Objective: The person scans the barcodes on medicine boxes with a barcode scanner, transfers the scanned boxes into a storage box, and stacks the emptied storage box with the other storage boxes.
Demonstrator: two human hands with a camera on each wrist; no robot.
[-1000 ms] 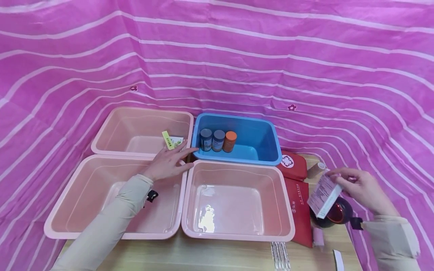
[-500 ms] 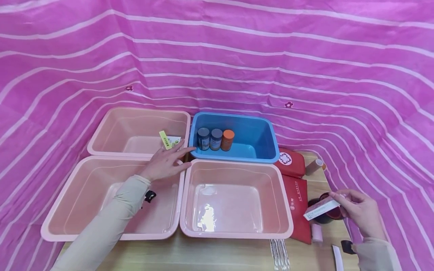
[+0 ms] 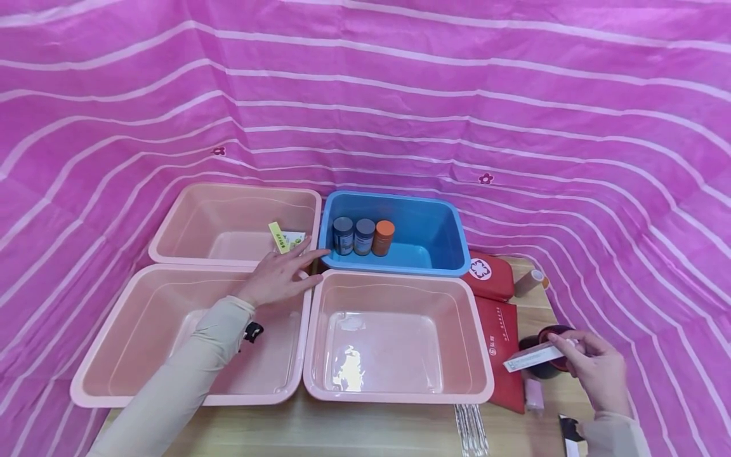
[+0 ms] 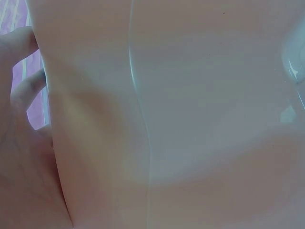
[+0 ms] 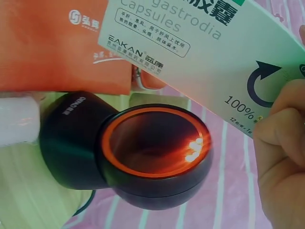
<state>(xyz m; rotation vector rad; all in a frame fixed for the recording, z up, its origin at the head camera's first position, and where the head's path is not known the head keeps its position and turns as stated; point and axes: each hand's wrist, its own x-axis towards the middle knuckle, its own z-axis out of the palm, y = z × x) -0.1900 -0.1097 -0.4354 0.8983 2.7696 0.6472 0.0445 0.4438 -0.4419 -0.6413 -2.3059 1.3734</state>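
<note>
My right hand (image 3: 599, 371) pinches the end of a white capsule box (image 3: 533, 357). Held tilted, the capsule box (image 5: 190, 57) has its printed face toward the right wrist camera, above a black scanner (image 5: 157, 195) whose round window glows red. My left hand (image 3: 280, 276) rests with spread fingers across the rims where the bins meet. In the left wrist view, fingers of the left hand (image 4: 19, 157) show behind a pink bin wall (image 4: 95, 143). A yellow-green strip (image 3: 279, 237) and a white-and-green packet (image 3: 296, 237) lie in the back left pink bin (image 3: 188, 219), close to that hand.
The blue bin (image 3: 440, 235) holds two dark bottles (image 3: 363, 237) and an orange one (image 3: 383, 239). Two pink bins, left (image 3: 108, 355) and right (image 3: 468, 343), stand in front. A red case (image 3: 493, 279), red pouch (image 3: 504, 343), small cylinder (image 3: 528, 283) and pale tube (image 3: 533, 395) lie right.
My right hand has moved down and left with the capsule box, turning it from steeply tilted to nearly level over the scanner. The left hand stays on the rims.
</note>
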